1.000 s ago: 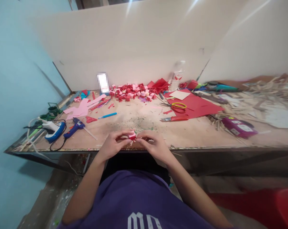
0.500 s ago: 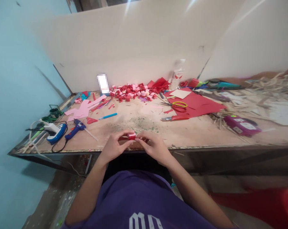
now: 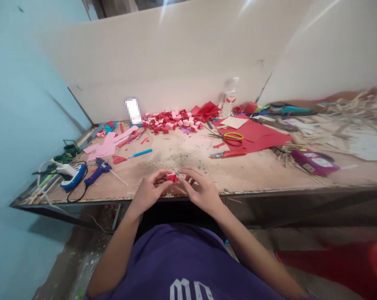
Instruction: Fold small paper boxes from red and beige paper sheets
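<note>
Close to the table's front edge, my left hand (image 3: 149, 189) pinches a small red and pink paper cube (image 3: 172, 178) between thumb and fingers. My right hand (image 3: 202, 187) is curved just to the cube's right, thumb and forefinger a little apart. Whether its fingertips touch the cube is hard to tell. Behind the hands, a heap of similar red and pink cubes (image 3: 172, 121) lies along the back panel.
On the left are a blue glue gun (image 3: 97, 171), a power strip (image 3: 73, 178), a blue pen-like tool (image 3: 140, 153) and pink paper strips (image 3: 103, 146). To the right lie scissors (image 3: 233, 138), a red-handled cutter (image 3: 228, 153), red paper (image 3: 263, 135) and a purple box (image 3: 315, 162).
The cube has turned in my left hand, showing more of its red side. My right fingertips have drawn slightly away from it. The view has shifted a little.
</note>
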Available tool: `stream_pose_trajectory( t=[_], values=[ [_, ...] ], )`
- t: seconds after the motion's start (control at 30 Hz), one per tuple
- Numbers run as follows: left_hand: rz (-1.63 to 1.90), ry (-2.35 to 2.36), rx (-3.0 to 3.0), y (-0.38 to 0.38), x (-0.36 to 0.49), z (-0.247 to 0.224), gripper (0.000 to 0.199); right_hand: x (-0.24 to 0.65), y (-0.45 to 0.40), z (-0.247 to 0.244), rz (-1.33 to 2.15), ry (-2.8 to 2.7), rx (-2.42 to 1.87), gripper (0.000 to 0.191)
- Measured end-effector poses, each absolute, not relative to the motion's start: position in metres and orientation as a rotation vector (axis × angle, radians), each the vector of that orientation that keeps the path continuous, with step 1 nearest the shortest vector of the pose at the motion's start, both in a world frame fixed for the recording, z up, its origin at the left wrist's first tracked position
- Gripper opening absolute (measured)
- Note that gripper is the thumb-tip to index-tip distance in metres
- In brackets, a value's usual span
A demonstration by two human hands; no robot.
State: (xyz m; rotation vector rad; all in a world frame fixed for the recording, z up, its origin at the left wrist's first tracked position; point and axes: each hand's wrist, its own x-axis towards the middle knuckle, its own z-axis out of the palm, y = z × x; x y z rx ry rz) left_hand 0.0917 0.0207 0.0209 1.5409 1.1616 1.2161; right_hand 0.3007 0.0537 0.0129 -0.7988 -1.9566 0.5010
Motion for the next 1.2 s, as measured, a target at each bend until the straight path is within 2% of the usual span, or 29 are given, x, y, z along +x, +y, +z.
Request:
stream_pose_trajectory(
  t=[0.23,1.2],
  values=[
    [1.193,1.133,1.479,0.0208,0.0913,0.0195,0.032,0.3019,0.052,0.0154,0.561,-1.988,-0.72,0.022],
    [1.172,1.105,1.492,0.0213,0.0912,0.0214,0.03,0.3021,0.0569,0.0103,0.448,-2.034,-0.632,0.012]
  ],
)
